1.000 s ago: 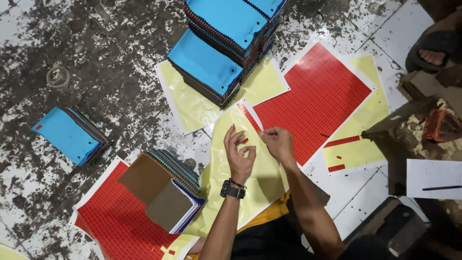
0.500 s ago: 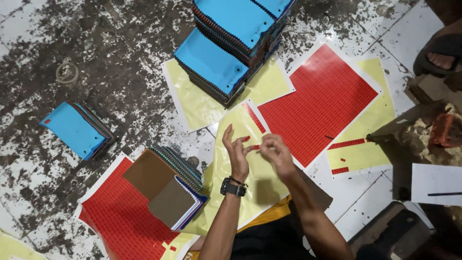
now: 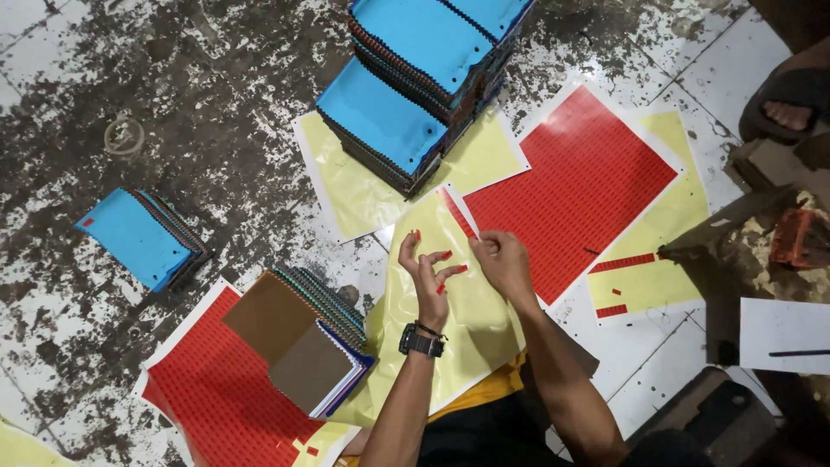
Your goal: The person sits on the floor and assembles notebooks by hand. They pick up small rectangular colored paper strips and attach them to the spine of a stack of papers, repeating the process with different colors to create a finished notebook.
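Left hand (image 3: 425, 275): raised over the yellow sheet (image 3: 467, 320), fingers spread wide; small red stickers (image 3: 444, 256) seen stuck on the fingertips.
Right hand (image 3: 504, 261): just right of the left, fingers pinched narrow; what is held cannot be told.
Strip (image 3: 456, 213): red, on the yellow sheet's top edge, long axis diagonal, just beyond both hands; right hand nearer.
Red sheet (image 3: 571, 186): on the floor, right of the strip.
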